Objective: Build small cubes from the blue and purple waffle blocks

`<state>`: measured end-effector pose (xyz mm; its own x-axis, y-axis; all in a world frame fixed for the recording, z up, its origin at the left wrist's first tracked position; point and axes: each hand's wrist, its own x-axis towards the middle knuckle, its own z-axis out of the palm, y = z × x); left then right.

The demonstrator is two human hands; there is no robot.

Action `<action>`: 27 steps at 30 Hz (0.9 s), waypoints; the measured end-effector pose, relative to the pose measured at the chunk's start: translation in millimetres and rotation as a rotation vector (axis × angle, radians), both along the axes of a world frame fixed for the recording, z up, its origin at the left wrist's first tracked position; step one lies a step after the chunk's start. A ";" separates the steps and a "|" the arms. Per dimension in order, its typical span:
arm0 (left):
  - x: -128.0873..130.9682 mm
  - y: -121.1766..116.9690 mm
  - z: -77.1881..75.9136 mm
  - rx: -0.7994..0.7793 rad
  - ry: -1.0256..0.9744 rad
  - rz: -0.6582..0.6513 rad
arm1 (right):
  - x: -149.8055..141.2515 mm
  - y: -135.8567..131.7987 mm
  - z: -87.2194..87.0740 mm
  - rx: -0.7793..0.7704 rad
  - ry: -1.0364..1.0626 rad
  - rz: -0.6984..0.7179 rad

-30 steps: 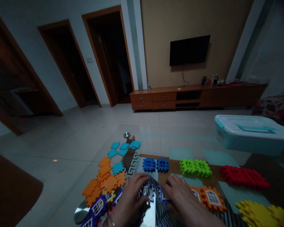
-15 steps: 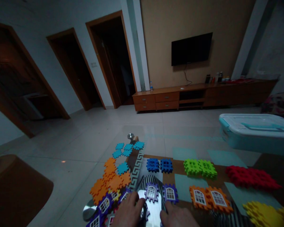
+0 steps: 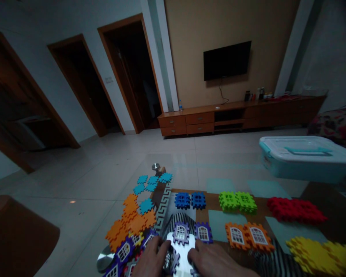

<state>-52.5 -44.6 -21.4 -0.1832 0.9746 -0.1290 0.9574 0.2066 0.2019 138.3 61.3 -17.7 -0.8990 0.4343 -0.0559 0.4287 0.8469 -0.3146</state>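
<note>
2 purple window tiles point(image 3: 181, 233), 2 orange window tiles point(image 3: 236, 235), 2 blue tiles point(image 3: 182, 200), 2 green tiles point(image 3: 227, 201), 2 red tiles point(image 3: 285, 207).

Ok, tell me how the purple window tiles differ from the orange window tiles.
The purple plastic window tiles sit above the person's hands, the orange plastic window tiles further right. The purple tiles stand apart, the orange tiles touch edge to edge. Both show white arched windows.

Dim room, wide-angle edge distortion.
</note>
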 end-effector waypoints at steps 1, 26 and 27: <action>-6.5 -0.9 -7.4 0.026 0.014 -0.040 | 0.5 1.0 1.3 -0.009 -0.002 0.009; 14.3 21.0 43.3 -0.294 -0.108 -0.129 | 40.8 18.3 59.9 -0.407 0.231 0.077; 13.8 20.6 43.4 -0.291 -0.110 -0.121 | 42.2 19.4 58.3 -0.400 0.215 0.082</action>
